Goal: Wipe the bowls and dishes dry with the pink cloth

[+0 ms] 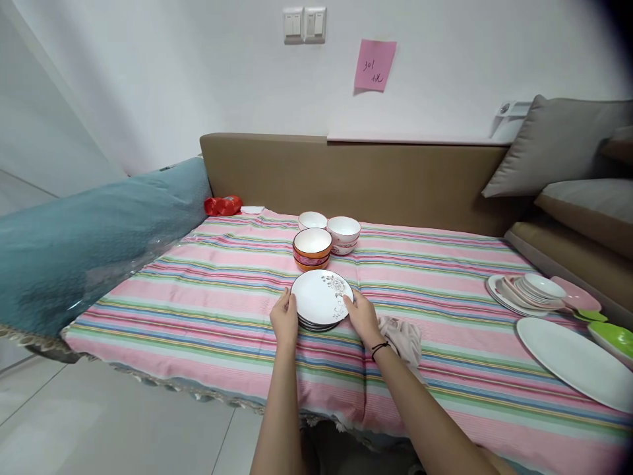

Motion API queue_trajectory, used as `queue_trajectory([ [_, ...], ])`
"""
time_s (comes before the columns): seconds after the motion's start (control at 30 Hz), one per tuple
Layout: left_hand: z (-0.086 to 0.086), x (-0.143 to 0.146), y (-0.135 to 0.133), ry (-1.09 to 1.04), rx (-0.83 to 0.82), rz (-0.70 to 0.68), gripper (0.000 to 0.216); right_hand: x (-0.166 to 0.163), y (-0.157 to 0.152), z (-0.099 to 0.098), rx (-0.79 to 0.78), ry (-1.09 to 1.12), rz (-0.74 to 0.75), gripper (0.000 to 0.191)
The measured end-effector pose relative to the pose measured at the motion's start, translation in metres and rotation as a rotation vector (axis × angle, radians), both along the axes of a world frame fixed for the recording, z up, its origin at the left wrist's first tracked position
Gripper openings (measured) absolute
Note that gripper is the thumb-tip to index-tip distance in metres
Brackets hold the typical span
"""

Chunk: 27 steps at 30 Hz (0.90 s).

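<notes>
A white plate [316,297] with a dark rim and a grey floral print tops a small stack of plates [317,326]. My left hand [285,318] closes on its left rim, thumb on the upper side. On the right rim, my right hand [362,315] grips likewise; a dark band circles that wrist. Whether the fingers underneath take in the lower plates, I cannot tell. Just behind the plates stand stacked orange-patterned bowls [312,249]. Further back are a white bowl [312,220] and stacked white bowls with red decoration [344,235]. A crumpled beige cloth [403,338] lies beside my right forearm.
Striped cloth [198,316] covers the seat. At right lie a large oval plate [573,359], stacked small dishes [531,290], a pink dish [576,290] and a green dish [613,338]. A red packet [223,205] sits back left; cushions [558,145] lean at right.
</notes>
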State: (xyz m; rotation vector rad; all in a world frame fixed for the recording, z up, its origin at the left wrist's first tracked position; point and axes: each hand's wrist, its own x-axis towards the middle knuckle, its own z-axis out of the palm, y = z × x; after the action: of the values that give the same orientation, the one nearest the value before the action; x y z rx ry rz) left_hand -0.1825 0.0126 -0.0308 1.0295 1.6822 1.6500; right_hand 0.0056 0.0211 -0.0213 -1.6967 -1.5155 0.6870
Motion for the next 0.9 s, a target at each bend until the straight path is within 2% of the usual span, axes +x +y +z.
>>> queue_trajectory([
  [0.3,0.004,-0.002,-0.005,0.167,-0.086,0.024,0.032,-0.012,-0.003,0.012,-0.133,-0.19,-0.021,0.045],
  [0.43,0.008,-0.001,-0.005,0.221,-0.141,0.034,0.034,-0.018,-0.005,0.023,-0.171,-0.241,-0.013,0.047],
  [0.53,0.012,-0.004,-0.003,0.244,-0.2,0.043,0.033,-0.007,-0.004,0.035,-0.156,-0.233,-0.002,0.053],
  [0.6,0.014,-0.007,-0.003,0.254,-0.246,0.051,0.038,0.021,-0.007,0.041,-0.121,-0.206,-0.031,0.056],
  [0.67,0.015,-0.01,-0.003,0.26,-0.289,0.056,0.044,0.069,-0.014,0.042,-0.084,-0.161,-0.12,0.055],
  [0.7,0.015,-0.011,-0.003,0.262,-0.303,0.055,0.043,0.1,-0.022,0.04,-0.041,-0.086,-0.203,0.05],
  [0.77,0.016,-0.01,-0.003,0.259,-0.312,0.045,0.04,0.17,-0.045,0.03,-0.067,-0.004,-0.402,0.04],
  [0.83,0.017,-0.006,-0.003,0.242,-0.304,0.041,0.042,0.238,-0.078,0.017,-0.1,0.046,-0.611,0.035],
  [0.9,0.017,0.0,0.0,0.228,-0.294,0.038,0.05,0.292,-0.114,0.005,-0.121,0.106,-0.803,0.03],
])
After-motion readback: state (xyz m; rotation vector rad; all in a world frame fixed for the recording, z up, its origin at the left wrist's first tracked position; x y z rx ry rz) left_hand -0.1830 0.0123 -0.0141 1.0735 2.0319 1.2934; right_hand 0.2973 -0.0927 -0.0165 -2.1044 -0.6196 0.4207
